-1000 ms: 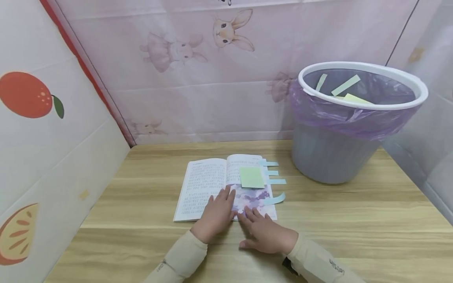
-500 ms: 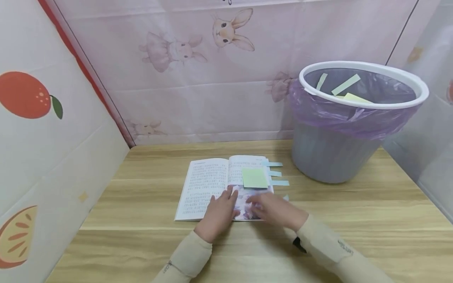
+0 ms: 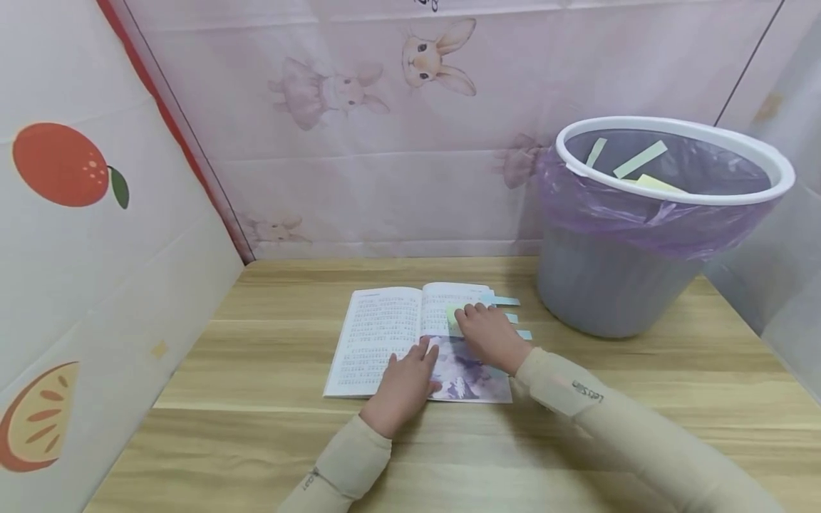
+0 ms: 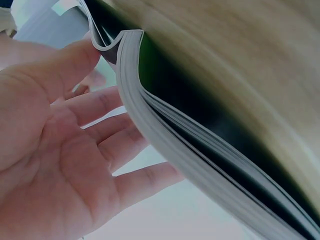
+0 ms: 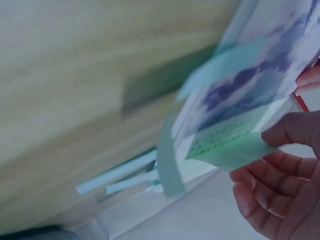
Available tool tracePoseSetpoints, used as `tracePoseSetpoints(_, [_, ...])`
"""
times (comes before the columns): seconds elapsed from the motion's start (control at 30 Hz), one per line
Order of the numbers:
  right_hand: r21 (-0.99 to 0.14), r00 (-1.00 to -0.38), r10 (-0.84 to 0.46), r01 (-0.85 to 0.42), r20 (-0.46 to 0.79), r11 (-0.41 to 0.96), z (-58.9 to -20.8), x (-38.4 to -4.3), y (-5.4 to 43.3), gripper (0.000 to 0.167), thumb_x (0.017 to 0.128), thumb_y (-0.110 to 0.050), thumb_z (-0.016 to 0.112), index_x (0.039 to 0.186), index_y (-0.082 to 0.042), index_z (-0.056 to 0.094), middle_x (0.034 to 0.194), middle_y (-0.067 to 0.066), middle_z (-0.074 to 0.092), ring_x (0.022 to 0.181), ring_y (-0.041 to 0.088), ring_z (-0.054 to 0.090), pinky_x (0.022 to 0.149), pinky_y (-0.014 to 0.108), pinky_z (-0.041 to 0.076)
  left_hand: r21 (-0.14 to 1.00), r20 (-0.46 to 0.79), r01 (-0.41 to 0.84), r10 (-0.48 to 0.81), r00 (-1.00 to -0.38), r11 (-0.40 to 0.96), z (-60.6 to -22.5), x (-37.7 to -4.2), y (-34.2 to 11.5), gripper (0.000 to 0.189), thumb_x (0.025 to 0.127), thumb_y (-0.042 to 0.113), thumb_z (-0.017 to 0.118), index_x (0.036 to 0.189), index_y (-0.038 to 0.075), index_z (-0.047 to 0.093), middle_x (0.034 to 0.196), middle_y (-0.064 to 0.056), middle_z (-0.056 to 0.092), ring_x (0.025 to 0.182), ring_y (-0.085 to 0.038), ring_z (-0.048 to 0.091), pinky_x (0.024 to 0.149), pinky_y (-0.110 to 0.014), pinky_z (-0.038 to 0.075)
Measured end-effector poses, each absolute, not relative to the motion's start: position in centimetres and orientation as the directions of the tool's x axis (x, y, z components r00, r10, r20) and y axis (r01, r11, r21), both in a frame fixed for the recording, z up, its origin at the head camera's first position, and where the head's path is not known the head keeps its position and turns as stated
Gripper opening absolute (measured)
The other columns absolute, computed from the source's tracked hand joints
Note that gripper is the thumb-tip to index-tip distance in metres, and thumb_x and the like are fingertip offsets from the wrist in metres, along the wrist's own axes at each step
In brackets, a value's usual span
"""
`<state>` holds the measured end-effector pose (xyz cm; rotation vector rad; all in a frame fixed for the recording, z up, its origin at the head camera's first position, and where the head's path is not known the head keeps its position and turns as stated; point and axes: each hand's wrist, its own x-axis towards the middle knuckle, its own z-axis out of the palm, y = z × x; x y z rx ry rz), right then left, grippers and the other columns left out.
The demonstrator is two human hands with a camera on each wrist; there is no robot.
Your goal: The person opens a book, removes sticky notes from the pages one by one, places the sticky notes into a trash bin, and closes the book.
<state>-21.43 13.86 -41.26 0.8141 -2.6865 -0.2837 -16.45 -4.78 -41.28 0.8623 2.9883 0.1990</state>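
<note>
An open book lies on the wooden table, printed text on its left page and a purple cloud picture low on the right. Across its lower middle rests my left hand, fingers extended; the left wrist view shows this hand against the thick page edges. My right hand is over the upper right page, pinching a green sticky note between thumb and fingers. In the right wrist view the note bends up from the text. Several pale blue paper strips stick out from the right edge.
To the back right stands a grey bin with a white rim and purple liner. Green strips and a yellow paper are inside it. A rabbit-printed sheet hangs behind the table.
My right hand has moved up from the right page's lower edge to the green sticky note and pinched it. My left hand stays on the book. The head view has shifted slightly.
</note>
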Motion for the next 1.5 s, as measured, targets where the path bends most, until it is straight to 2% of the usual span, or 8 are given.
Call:
tracePoseSetpoints(0.23, [0.297, -0.803, -0.551, -0.482, 0.226, 0.824, -40.0, -22.6, 14.4, 0.020, 0.083, -0.004, 0.072, 0.102, 0.001, 0.065, 0.091, 0.011, 0.065, 0.077, 0.022, 0.063, 0.066, 0.031, 0.055, 0.114, 0.015, 0.534, 0.536, -0.844, 0.838, -41.3, -16.5, -4.7, 0.058, 0.089, 0.030, 0.067, 0.137, 0.001, 0.051, 0.144, -0.018, 0.045, 0.127, -0.030, 0.049, 0.095, -0.058, 0.044])
tracePoseSetpoints(0.37, [0.242, -0.821, -0.529, -0.480, 0.213, 0.843, -39.6, -22.9, 14.9, 0.021, 0.082, 0.000, 0.071, 0.102, 0.002, 0.065, 0.092, 0.012, 0.065, 0.078, 0.024, 0.063, 0.065, 0.031, 0.055, 0.120, 0.011, 0.530, 0.533, -0.846, 0.839, -41.4, -16.4, -4.7, 0.058, 0.089, 0.030, 0.067, 0.137, 0.000, 0.051, 0.144, -0.018, 0.045, 0.127, -0.030, 0.049, 0.095, -0.058, 0.044])
tracePoseSetpoints(0.57, [0.126, -0.844, -0.472, -0.455, 0.254, 0.882, -39.9, -22.9, 15.4, 0.013, 0.086, -0.002, 0.068, 0.098, 0.002, 0.064, 0.087, 0.012, 0.065, 0.075, 0.024, 0.062, 0.066, 0.032, 0.055, 0.112, 0.015, 0.527, 0.529, -0.849, 0.842, -41.5, -16.3, -4.7, 0.059, 0.088, 0.030, 0.068, 0.136, 0.000, 0.051, 0.144, -0.018, 0.046, 0.126, -0.031, 0.050, 0.094, -0.058, 0.045])
tracePoseSetpoints(0.83, [0.069, -0.842, -0.418, -0.421, 0.342, 0.905, -40.4, -22.6, 16.1, 0.005, 0.088, -0.001, 0.065, 0.090, 0.001, 0.061, 0.076, 0.011, 0.061, 0.063, 0.023, 0.059, 0.053, 0.033, 0.053, 0.102, 0.034, 0.537, 0.537, -0.843, 0.837, -41.5, -16.3, -4.7, 0.058, 0.088, 0.030, 0.068, 0.135, 0.000, 0.052, 0.142, -0.019, 0.047, 0.125, -0.031, 0.051, 0.093, -0.058, 0.045])
tracePoseSetpoints(1.0, [0.030, -0.853, -0.361, -0.379, 0.377, 0.925, -40.0, -22.5, 16.6, 0.006, 0.088, -0.002, 0.064, 0.088, 0.001, 0.059, 0.073, 0.011, 0.060, 0.058, 0.025, 0.058, 0.048, 0.036, 0.051, 0.118, 0.038, 0.538, 0.538, -0.842, 0.834, -41.3, -16.3, -4.7, 0.057, 0.088, 0.028, 0.068, 0.135, -0.001, 0.052, 0.142, -0.020, 0.047, 0.125, -0.032, 0.051, 0.093, -0.059, 0.045])
tracePoseSetpoints(1.2, [0.004, -0.832, -0.322, -0.359, 0.452, 0.933, -39.8, -22.4, 17.2, 0.011, 0.092, -0.006, 0.061, 0.085, 0.003, 0.059, 0.072, 0.013, 0.062, 0.056, 0.026, 0.060, 0.046, 0.037, 0.051, 0.127, 0.025, 0.535, 0.536, -0.844, 0.835, -41.1, -16.2, -4.6, 0.058, 0.089, 0.028, 0.068, 0.135, -0.002, 0.051, 0.143, -0.020, 0.046, 0.126, -0.032, 0.050, 0.095, -0.059, 0.044])
tracePoseSetpoints(1.5, [-0.049, -0.812, -0.265, -0.338, 0.519, 0.940, -39.9, -22.4, 18.6, 0.012, 0.091, -0.004, 0.062, 0.083, 0.002, 0.057, 0.069, 0.013, 0.060, 0.060, 0.029, 0.062, 0.049, 0.041, 0.052, 0.127, 0.015, 0.532, 0.535, -0.845, 0.837, -41.2, -16.4, -4.7, 0.058, 0.089, 0.028, 0.067, 0.136, -0.002, 0.051, 0.144, -0.020, 0.045, 0.127, -0.033, 0.049, 0.095, -0.060, 0.043])
